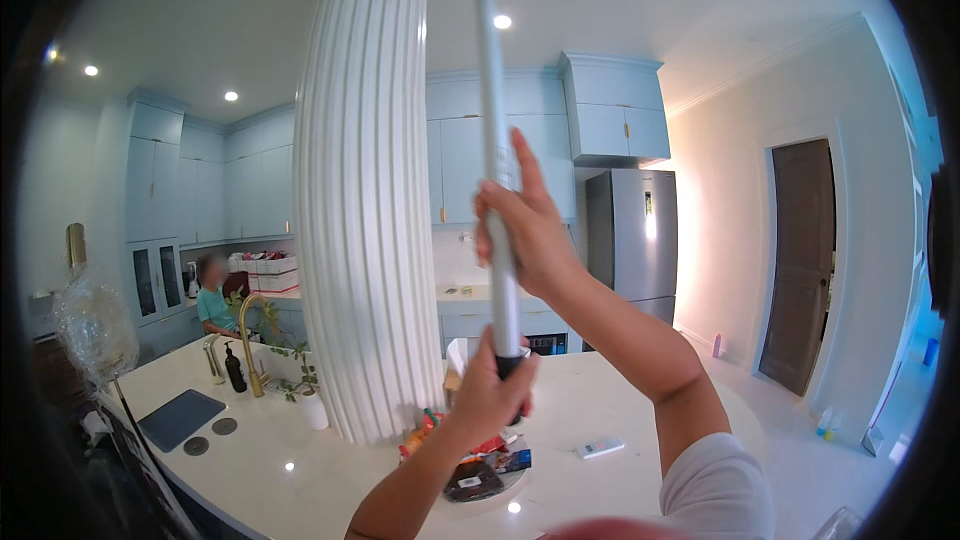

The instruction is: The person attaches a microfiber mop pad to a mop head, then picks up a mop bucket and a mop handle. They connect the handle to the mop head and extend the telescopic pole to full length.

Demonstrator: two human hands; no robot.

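both hands grip long pole (492,90): left hand (490,395) closed round dark bottom end, right hand (525,225) wrapped higher. pole raised upright beside fluted column (362,190); tip out of view, progress unclear.

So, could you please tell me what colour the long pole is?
The pole is pale silver-grey with a black end grip, held in both hands, clearest in the head view.

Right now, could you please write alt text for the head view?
Both hands grip a long pale pole raised upright, right hand above left hand, beside a white fluted column over a white kitchen counter.
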